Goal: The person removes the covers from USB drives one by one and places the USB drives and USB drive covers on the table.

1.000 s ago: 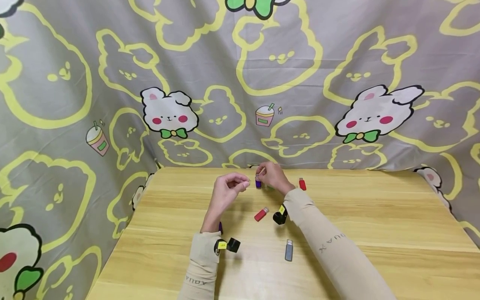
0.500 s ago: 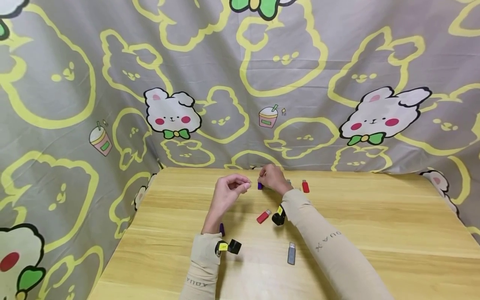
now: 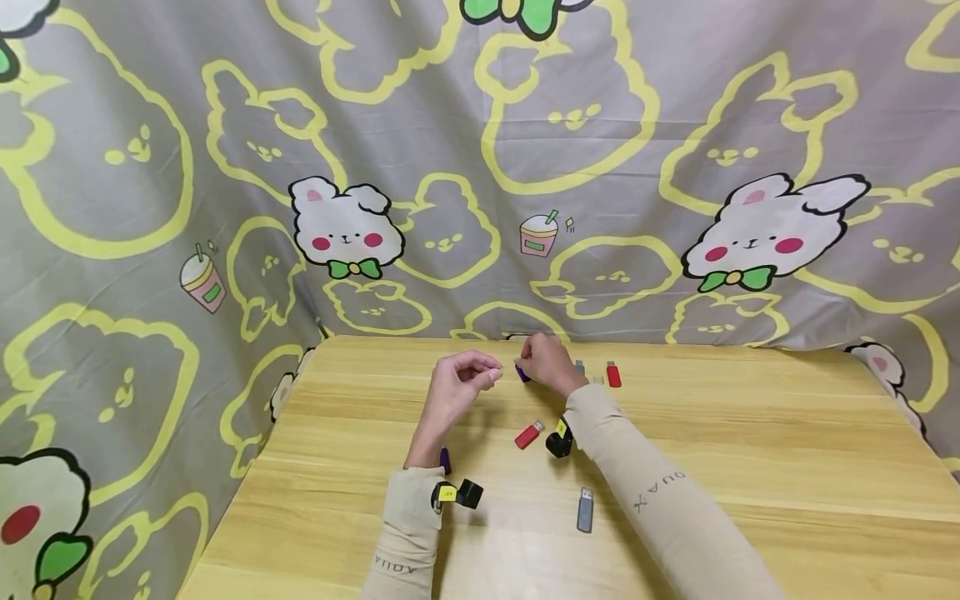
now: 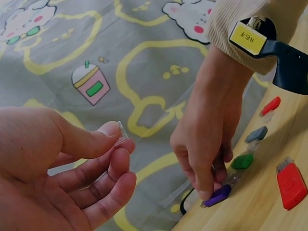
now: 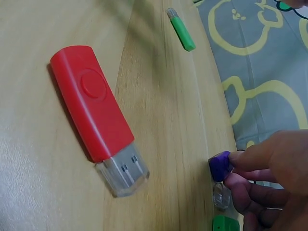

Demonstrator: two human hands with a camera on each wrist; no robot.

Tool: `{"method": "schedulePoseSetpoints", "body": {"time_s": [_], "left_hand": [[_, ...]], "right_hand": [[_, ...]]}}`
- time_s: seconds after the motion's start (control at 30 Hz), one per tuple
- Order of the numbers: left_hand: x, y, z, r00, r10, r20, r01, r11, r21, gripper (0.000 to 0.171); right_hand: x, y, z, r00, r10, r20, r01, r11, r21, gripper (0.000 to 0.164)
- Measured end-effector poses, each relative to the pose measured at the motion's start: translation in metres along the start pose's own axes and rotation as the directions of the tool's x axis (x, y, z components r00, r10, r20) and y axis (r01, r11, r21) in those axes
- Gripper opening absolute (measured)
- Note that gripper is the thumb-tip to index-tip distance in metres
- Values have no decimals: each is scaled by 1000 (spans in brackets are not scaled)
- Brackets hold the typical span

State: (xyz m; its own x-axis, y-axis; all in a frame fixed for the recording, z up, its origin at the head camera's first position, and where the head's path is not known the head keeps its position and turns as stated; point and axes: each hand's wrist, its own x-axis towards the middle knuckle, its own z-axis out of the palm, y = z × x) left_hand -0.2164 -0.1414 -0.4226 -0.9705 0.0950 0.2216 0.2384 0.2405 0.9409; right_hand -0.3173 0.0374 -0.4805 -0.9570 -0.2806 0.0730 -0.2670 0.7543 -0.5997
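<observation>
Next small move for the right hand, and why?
Probably settle the purple stick on the table and let go: the right hand pinches it at the end of a row with a green stick, a grey stick and a red stick, while the left hand holds only a small clear piece.

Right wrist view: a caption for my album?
Right hand pinching a purple plastic USB stick, oblong red plastic USB stick in foreground.

Holding a purple USB stick (image 3: 523, 375) with the right hand (image 3: 549, 364) at twelve o'clock from the nearer red stick (image 3: 529, 435) on the counter (image 3: 720, 450); pinching with the left hand (image 3: 457, 387) at ten; showing a grey stick (image 3: 585, 512) at five.
</observation>
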Motion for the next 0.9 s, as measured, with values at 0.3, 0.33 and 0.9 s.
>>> {"method": "schedulePoseSetpoints", "body": {"time_s": [0.3,0.33,0.9], "left_hand": [[2,-13,4,1000,0,-13,0,1000,-9,6],[2,-14,5,1000,-1,-12,1,1000,-7,5],[8,-39,2,999,-36,0,36,989,141,7]], "right_hand": [[-6,-1,-3,999,46,3,-45,997,-57,25],[-7,0,-3,999,44,4,-43,997,-60,26],[-30,-2,-22,993,-40,-110,46,998,53,10]]}}
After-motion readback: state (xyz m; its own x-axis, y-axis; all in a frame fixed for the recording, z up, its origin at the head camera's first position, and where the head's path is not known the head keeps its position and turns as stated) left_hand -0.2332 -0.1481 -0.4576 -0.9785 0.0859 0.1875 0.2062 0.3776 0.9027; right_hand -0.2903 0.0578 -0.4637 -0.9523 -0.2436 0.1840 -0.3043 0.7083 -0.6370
